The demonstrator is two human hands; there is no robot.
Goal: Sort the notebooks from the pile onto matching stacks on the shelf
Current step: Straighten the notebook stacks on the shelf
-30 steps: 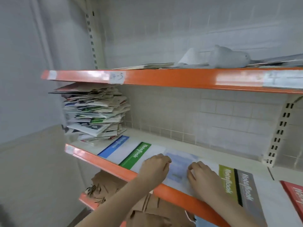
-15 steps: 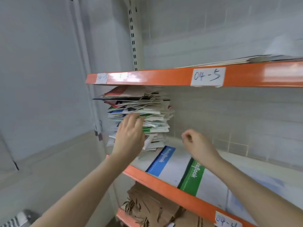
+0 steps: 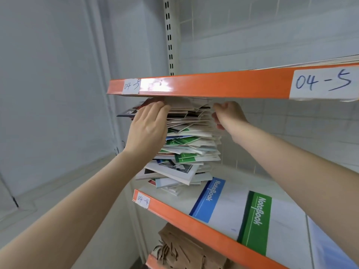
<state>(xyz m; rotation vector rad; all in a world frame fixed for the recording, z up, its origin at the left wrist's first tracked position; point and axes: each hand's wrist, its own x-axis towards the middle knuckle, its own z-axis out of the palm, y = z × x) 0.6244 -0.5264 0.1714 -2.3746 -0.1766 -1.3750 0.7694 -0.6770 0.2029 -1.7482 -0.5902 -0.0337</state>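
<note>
Both bare arms stretch up and forward, forearms rising from the lower corners. The left hand [image 3: 147,129] stands with its back to the camera, fingers straight and together, tips pointing up and slightly right, pressed flat. The right hand [image 3: 228,114] comes in from the opposite side at the same height, wrist bent, fingers curled inward, thumb on top.

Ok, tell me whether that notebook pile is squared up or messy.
Messy. The pile has notebooks jutting out at different angles with corners overhanging, while the left hand and right hand reach its top.
</note>
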